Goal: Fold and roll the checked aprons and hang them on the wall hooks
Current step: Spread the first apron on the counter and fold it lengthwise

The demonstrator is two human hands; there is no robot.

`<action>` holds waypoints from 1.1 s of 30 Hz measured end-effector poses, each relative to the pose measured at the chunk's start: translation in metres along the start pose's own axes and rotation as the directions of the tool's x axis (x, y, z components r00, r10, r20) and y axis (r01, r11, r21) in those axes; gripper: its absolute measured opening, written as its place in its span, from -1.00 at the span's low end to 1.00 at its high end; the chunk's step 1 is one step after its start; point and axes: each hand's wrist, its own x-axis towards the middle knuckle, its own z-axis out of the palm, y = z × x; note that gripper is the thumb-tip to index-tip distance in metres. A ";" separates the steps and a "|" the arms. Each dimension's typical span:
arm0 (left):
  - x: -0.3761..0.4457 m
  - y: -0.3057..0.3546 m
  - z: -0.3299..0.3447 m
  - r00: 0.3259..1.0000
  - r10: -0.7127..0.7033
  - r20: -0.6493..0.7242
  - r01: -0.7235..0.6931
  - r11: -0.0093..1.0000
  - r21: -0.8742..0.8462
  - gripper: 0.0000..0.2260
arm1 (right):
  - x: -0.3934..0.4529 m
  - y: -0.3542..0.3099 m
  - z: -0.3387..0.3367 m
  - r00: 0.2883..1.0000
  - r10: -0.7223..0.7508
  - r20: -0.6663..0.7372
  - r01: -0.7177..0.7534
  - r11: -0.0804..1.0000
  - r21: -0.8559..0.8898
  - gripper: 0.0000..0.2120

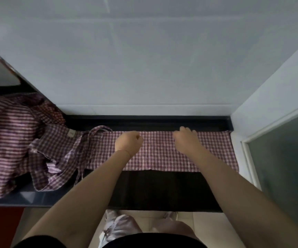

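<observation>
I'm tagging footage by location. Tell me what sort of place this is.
Probably a home kitchen or utility corner: a dark polished stone counter against a plain pale wall, a frosted glass door on the right, and checked aprons spread and heaped on the counter.

nothing readable tbh, just a small tag (pixel 71 134) on the checked apron (pixel 58 140), around 9 o'clock, print too blurry

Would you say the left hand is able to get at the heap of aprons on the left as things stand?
Probably yes: the left hand rests on the folded apron, and nothing stands between it and the heap.
</observation>
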 end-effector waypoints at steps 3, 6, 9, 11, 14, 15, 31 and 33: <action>-0.001 -0.049 -0.035 0.973 -0.068 -0.219 0.077 0.997 0.032 -0.79 | 0.011 -0.067 -0.010 0.999 -0.046 -0.005 0.046 0.983 0.178 -0.81; 0.002 -0.120 -0.071 0.953 -0.145 -0.265 0.184 0.974 0.129 -0.78 | 0.023 -0.140 -0.017 0.995 -0.016 0.102 -0.038 0.864 0.503 -0.78; 0.004 -0.174 -0.094 0.955 -0.185 -0.231 0.229 0.956 0.184 -0.69 | 0.035 -0.200 -0.015 0.973 -0.037 0.230 -0.139 0.702 0.699 -0.77; 0.006 -0.200 -0.108 0.948 -0.163 -0.274 0.237 0.935 0.264 -0.66 | 0.041 -0.237 -0.011 0.928 -0.049 0.370 -0.270 0.597 0.756 -0.77; 0.011 -0.240 -0.132 0.934 -0.191 -0.303 0.294 0.893 0.342 -0.60 | 0.053 -0.292 0.003 0.823 -0.065 0.564 -0.487 0.430 0.761 -0.56; 0.012 -0.245 -0.137 0.934 -0.203 -0.296 0.299 0.895 0.332 -0.57 | 0.055 -0.301 0.009 0.811 -0.055 0.583 -0.519 0.393 0.759 -0.48; 0.034 -0.266 -0.175 0.969 -0.057 -0.239 0.083 0.991 0.101 -0.72 | 0.061 -0.338 -0.017 0.795 -0.004 0.607 -0.584 0.268 0.767 -0.65; 0.032 -0.254 -0.169 0.948 0.107 -0.300 -0.102 0.994 0.032 -0.69 | 0.059 -0.338 -0.024 0.803 -0.025 0.596 -0.582 0.181 0.793 -0.66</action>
